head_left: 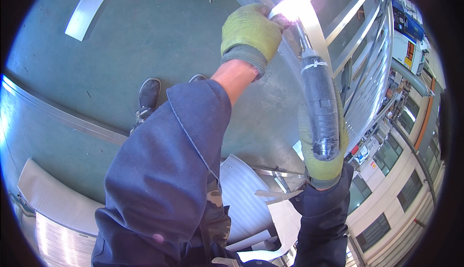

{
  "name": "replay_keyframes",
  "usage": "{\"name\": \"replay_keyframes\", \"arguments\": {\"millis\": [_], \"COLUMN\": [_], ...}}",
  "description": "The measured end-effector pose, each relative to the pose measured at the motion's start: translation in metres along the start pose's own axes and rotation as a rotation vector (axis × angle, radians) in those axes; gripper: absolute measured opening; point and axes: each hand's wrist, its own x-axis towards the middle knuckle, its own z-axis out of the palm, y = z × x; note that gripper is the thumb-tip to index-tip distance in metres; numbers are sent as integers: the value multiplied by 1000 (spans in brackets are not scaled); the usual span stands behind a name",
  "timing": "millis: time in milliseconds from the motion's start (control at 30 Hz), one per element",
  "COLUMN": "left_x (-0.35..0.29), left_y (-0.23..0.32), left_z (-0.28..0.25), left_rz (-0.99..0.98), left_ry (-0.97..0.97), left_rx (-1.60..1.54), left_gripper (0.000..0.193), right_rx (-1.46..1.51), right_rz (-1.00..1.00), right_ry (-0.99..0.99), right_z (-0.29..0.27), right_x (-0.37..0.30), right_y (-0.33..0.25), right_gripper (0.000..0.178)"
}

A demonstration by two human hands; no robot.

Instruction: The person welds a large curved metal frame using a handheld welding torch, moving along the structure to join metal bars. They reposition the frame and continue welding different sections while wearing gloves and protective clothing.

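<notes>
A welding torch (321,100) with a dark handle, wrapped in clear plastic, stands nearly upright in the picture. My right hand (321,168), in a yellow-green glove, is closed around the handle's lower end. From the handle a thin metal neck (304,37) reaches to a bright white arc (290,10) at a silver metal bar (311,20). Glare hides the torch tip and the weld spot. Right beside the arc, my left hand (251,32) in a matching glove has its fingers curled; what they grip is hidden.
A frame of silver slats (355,25) extends to the right, with a dark cable (369,57) along it. A curved metal strip (92,8) lies on the green floor (179,30) at upper left. A long rail (67,112) crosses the left, and curled sheets (244,194) lie near my legs.
</notes>
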Motion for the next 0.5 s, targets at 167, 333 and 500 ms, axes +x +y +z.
{"name": "replay_keyframes", "arguments": {"millis": [167,333,500], "left_x": [-1,-5,-8], "left_y": [3,11,6], "left_z": [-2,-5,1], "left_rz": [8,-87,-171], "left_ry": [6,-40,-63], "left_rx": [34,-21,-93], "left_gripper": [36,36,39], "right_rx": [23,505,437], "right_rz": [-2,272,236], "right_ry": [-24,-43,-109], "right_z": [-7,-24,-45], "right_x": [-1,-7,-8], "right_y": [6,1,-6], "right_gripper": [67,70,86]}}
